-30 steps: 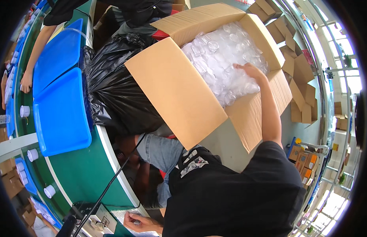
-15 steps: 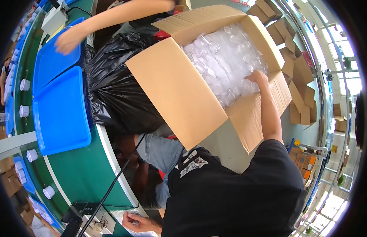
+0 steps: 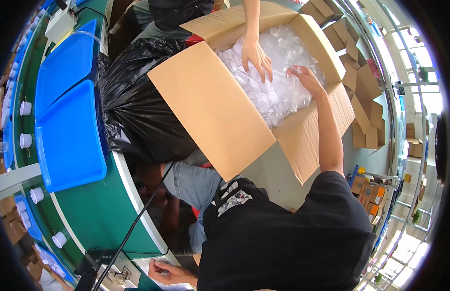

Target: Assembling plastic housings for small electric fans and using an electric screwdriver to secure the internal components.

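A large open cardboard box (image 3: 213,111) holds a heap of clear, round plastic pieces (image 3: 266,99), like lids or shallow cups. Inside it, my right hand (image 3: 308,81) reaches into the heap with bent fingers drawn together at the pieces; what they grip is hard to make out. A co-worker's hand (image 3: 256,56) comes down from the top, fingers spread over the same heap. At the lower left, my left hand (image 3: 169,273) rests with curled fingers beside a shiny, whitish sheet (image 3: 145,266) at the table edge. Its fingertips do not show clearly.
Two blue trays (image 3: 72,138) lie on the green table (image 3: 89,208). Beyond them white cups (image 3: 37,195) stand along a green strip. A black plastic bag (image 3: 142,106) bulges between table and box. Black cable (image 3: 137,220) crosses in front. Open cartons (image 3: 368,106) stand at right.
The co-worker's arm has swung from above the blue trays into the box. My right hand has shifted slightly left and up over the clear pieces. My left hand stays nearly still.
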